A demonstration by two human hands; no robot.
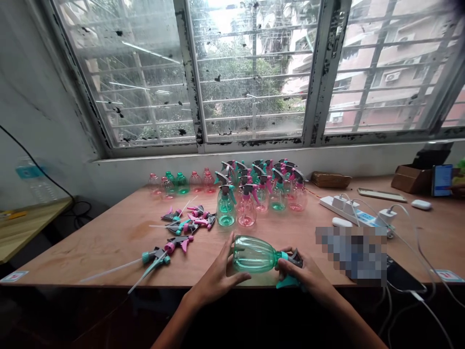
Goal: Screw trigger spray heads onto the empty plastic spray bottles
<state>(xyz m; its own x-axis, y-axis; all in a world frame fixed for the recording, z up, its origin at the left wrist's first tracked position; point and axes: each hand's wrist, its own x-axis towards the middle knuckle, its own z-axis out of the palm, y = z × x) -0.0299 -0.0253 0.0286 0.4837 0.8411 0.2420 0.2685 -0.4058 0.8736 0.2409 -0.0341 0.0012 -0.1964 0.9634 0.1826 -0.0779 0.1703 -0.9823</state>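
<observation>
A clear green spray bottle (254,253) lies on its side near the front edge of the wooden table (109,237). My left hand (219,275) wraps round its base end. My right hand (304,274) is closed on the teal and grey trigger head (290,265) fitted at the bottle's neck. Two loose trigger heads with long dip tubes (163,253) lie to the left of my hands. A small heap of more pink and teal trigger heads (189,220) sits further back.
Several assembled green and pink spray bottles (259,191) stand at the table's middle back, with capless bottles (181,183) to their left. A white power strip (348,211) with chargers and cables, a phone (381,195), earbuds case (421,204) and cardboard boxes (410,178) occupy the right.
</observation>
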